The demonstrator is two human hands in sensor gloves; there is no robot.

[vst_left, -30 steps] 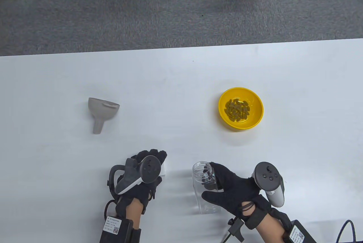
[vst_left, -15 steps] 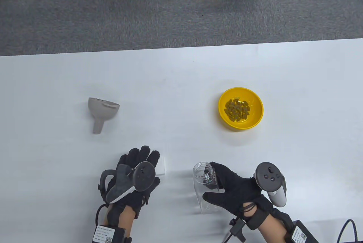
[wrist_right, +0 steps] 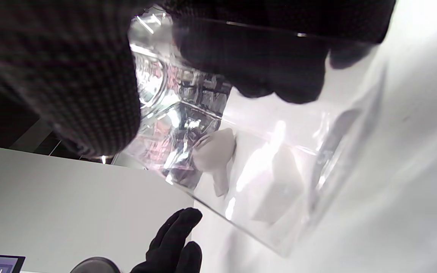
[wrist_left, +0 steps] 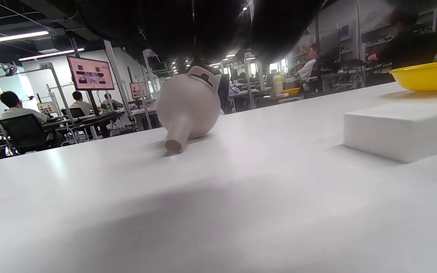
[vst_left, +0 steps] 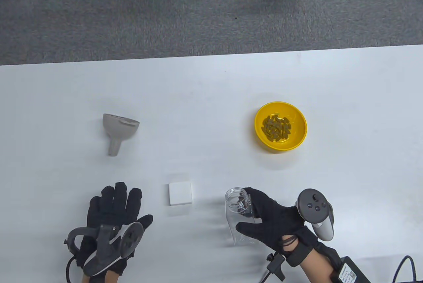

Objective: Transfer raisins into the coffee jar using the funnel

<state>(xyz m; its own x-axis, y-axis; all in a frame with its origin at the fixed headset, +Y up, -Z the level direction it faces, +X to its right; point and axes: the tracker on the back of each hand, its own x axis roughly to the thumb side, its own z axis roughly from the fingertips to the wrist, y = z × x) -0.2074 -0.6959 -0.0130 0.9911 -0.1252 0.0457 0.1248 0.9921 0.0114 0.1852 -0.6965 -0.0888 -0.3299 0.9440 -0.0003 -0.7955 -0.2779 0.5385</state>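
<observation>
A clear plastic coffee jar (vst_left: 236,217) stands open-mouthed near the table's front, and my right hand (vst_left: 269,222) grips its side; the right wrist view shows the jar (wrist_right: 241,151) up close under my fingers. A grey funnel (vst_left: 118,131) lies on its side at the left, spout toward me; it also shows in the left wrist view (wrist_left: 188,110). A yellow bowl (vst_left: 297,121) of raisins (vst_left: 276,127) sits at the right. My left hand (vst_left: 114,207) lies flat and empty on the table, fingers spread, below the funnel.
A white square lid (vst_left: 180,194) lies flat between my hands; it shows in the left wrist view (wrist_left: 404,129) as a white block. The table's far edge runs across the top, with grey carpet, cables and a cart beyond.
My left hand has let go of the white lid, leaving it on the table, and has moved left and back toward me. My right hand keeps its grip on the jar.
</observation>
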